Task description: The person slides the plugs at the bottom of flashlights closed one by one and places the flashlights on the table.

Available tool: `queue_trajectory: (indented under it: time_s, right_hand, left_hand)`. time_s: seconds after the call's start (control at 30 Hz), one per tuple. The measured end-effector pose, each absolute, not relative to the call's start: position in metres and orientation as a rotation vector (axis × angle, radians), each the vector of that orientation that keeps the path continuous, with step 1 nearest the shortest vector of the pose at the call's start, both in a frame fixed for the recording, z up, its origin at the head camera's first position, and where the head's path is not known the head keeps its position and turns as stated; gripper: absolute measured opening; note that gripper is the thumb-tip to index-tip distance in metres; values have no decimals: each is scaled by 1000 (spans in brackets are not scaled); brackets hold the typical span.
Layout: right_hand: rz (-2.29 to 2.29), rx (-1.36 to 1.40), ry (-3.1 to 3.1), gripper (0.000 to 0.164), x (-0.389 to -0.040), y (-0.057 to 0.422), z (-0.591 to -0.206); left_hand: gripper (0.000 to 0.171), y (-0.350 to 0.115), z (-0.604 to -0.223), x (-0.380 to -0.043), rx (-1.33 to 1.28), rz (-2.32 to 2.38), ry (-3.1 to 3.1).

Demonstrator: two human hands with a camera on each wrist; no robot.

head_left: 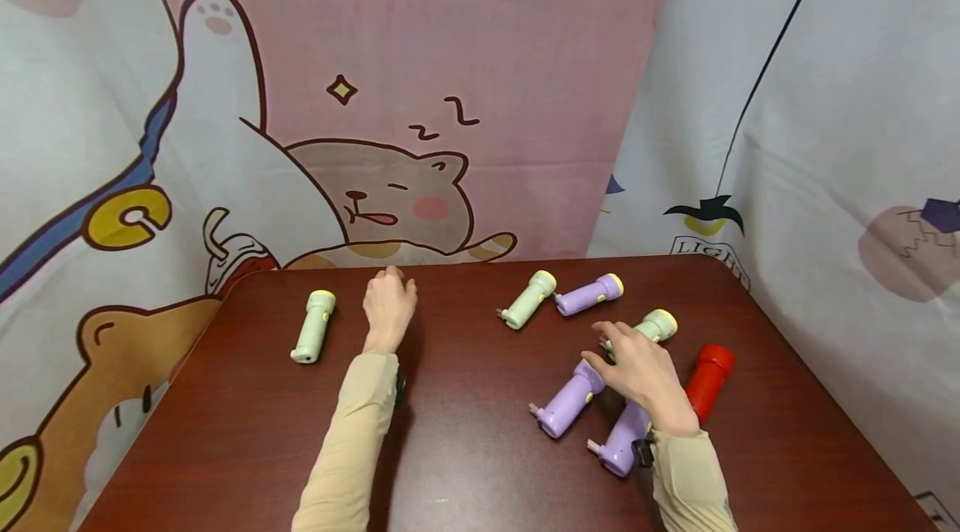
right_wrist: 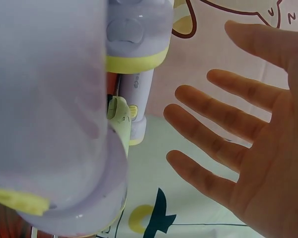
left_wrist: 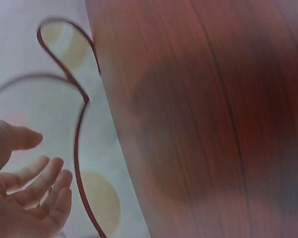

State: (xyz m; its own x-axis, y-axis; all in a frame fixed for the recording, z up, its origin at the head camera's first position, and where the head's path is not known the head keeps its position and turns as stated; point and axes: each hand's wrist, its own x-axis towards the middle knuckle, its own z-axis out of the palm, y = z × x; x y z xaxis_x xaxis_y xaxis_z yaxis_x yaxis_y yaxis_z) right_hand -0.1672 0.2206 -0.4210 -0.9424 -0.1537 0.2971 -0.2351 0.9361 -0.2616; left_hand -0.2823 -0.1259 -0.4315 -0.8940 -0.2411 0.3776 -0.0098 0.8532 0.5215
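Flashlights [head_left: 567, 405], seven in all, lie on the reddish-brown tabletop [head_left: 465, 457] before a cartoon cloth backdrop [head_left: 540, 98]. Left of the left hand [head_left: 388, 311] is one green flashlight [head_left: 312, 326]; the other six lie to its right. The left hand has loosely bent fingers and holds nothing. The right hand [head_left: 643, 369] spreads its fingers, also holding nothing, over the nearer group: a red flashlight [head_left: 708, 380] beside its wrist, two purple ones by the thumb and below the palm, and a green one [head_left: 657, 325] past the fingers; whether it touches any, I cannot tell. Farther back, a green [head_left: 528, 299] and a purple [head_left: 590, 295] flashlight lie close together. They look like stiff, smooth plastic, probably light, somewhat slippery and apt to roll. The slim barrel behind the flared head seems the best hold, clear of the small tail tabs [head_left: 595, 447].
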Motion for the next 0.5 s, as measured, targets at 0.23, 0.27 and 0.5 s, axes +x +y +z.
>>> queue_trajectory:
  time_s: [0.23, 0.27, 0.5]
  right_hand:
    - [422, 294, -2815, 40, -167, 217, -422]
    - [422, 295, -2816, 40, -167, 217, -422]
    - [422, 309, -2805, 40, -165, 214, -418]
  left_hand:
    - [28, -66, -434, -287, -34, -698, -2662]
    - [28, -58, -435, -288, -61, -687, -2675]
    - [36, -12, -441, -291, -244, -625, -2832]
